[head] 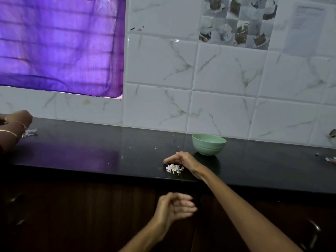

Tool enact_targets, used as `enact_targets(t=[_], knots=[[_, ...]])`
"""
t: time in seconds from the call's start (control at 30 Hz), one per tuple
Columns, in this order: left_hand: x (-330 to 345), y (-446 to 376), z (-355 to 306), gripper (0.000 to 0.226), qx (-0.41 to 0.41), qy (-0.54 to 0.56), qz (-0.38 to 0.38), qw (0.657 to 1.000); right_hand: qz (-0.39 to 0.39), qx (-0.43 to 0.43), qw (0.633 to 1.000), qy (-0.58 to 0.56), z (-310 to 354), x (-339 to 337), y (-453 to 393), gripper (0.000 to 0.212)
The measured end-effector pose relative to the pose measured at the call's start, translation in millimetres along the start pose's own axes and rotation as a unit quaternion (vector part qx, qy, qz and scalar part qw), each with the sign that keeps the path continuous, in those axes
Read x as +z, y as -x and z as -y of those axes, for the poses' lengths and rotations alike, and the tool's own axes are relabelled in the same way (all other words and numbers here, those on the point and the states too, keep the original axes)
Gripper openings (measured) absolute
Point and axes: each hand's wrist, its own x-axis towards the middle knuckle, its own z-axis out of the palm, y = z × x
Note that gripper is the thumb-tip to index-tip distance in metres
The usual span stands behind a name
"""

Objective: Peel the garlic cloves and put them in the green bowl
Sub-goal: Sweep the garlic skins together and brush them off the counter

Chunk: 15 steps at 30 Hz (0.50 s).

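The green bowl (209,144) stands on the black counter near the tiled wall; its inside is hidden from this angle. A small pile of white garlic skins (174,168) lies close to the counter's front edge, left of and in front of the bowl. My right hand (181,159) rests just behind and over the pile, fingers stretched out to the left, touching or nearly touching the skins. My left hand (175,208) hovers below the counter's front edge, under the pile, palm up and loosely cupped, with nothing visible in it. No whole clove is visible.
Another person's arm with gold bangles (12,128) rests on the counter at the far left beside more skins (29,132). Scraps lie at the far right edge (327,158). The black counter (91,153) has dark cabinet doors below it and a purple curtain above left.
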Motion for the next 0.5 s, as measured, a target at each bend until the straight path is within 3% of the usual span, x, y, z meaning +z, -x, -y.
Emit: enact_targets(t=[0.1, 0.2, 0.5], knots=[[-8, -10, 6, 0.047, -0.155, 0.163, 0.028, 0.974, 0.016, -0.019, 0.999, 0.023, 0, 3, 7, 0.051], [-4, -19, -4, 0.054, -0.179, 0.301, 0.036, 0.936, 0.024, -0.030, 0.999, 0.029, 0, 4, 17, 0.053], [-3, -25, -20, 0.063, -0.213, 0.361, 0.023, 0.908, 0.049, -0.076, 0.996, -0.019, 9, 10, 45, 0.064]])
